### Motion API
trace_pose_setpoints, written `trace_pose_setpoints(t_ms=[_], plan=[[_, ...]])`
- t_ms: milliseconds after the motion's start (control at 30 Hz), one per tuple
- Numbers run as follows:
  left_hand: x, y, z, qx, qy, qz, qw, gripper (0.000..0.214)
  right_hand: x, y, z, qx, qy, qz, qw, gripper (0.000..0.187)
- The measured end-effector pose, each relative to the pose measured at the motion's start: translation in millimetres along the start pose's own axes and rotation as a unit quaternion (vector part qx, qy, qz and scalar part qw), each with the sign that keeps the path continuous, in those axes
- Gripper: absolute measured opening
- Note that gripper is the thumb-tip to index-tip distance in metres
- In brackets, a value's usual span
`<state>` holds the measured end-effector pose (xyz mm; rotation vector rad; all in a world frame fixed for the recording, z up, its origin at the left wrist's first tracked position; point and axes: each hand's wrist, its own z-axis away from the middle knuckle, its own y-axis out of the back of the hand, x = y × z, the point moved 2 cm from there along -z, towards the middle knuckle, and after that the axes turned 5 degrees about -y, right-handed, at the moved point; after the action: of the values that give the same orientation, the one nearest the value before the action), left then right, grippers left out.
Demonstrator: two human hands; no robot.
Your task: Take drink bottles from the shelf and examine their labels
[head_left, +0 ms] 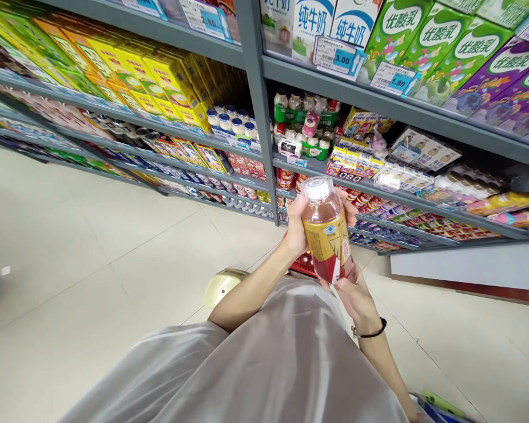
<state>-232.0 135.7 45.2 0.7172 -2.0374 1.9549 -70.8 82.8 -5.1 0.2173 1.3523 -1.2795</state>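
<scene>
In the head view I hold a drink bottle (pixel 328 238) up in front of my body, its white cap (pixel 318 188) on and pointing up. The bottle tilts a little, with a gold and red label toward me and reddish contents. My left hand (pixel 297 226) is closed around its upper left side. Fingertips show past the bottle's far right edge. Down at the base, my right hand (pixel 355 294) grips the bottle from the lower right, its thumb in front. A black band (pixel 374 331) circles my right wrist.
Grey shelves (pixel 258 111) stand ahead, stocked with cartons and small bottles. Green drink cartons (pixel 397 29) and price tags (pixel 338 57) line an upper shelf. Near my knees are a red basket-like thing (pixel 303 264) and a rounded cream-coloured object (pixel 223 286) on the tiled floor (pixel 92 252).
</scene>
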Motion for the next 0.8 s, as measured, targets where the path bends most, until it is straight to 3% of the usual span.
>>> trace_pose_setpoints(t_ms=[200,333,467,567,700,800], plan=[[5.5,1.2,-3.7,-0.017,-0.045,-0.068,0.996,0.078,7.3,7.8,-1.3,0.047,0.049,0.008,0.998,0.055],[8.1,3.4,-5.2,-0.004,-0.058,-0.043,0.997,0.07,6.3,15.1,0.9,0.131,0.149,0.114,0.973,0.071],[7.5,3.3,-5.7,0.021,-0.045,-0.044,0.998,0.063,0.2,19.0,7.6,0.24,0.29,0.248,0.893,0.08],[5.9,0.4,-6.0,0.002,-0.039,-0.043,0.998,0.063,-4.6,21.1,12.9,0.29,0.381,0.31,0.821,0.082],[4.3,-4.6,-5.4,-0.021,-0.029,-0.04,0.999,0.064,-9.7,30.0,17.8,0.29,0.471,0.375,0.744,0.086],[2.6,-6.4,-4.9,-0.001,-0.004,-0.019,1.0,0.06,-10.9,40.8,21.1,0.281,0.503,0.405,0.71,0.092]])
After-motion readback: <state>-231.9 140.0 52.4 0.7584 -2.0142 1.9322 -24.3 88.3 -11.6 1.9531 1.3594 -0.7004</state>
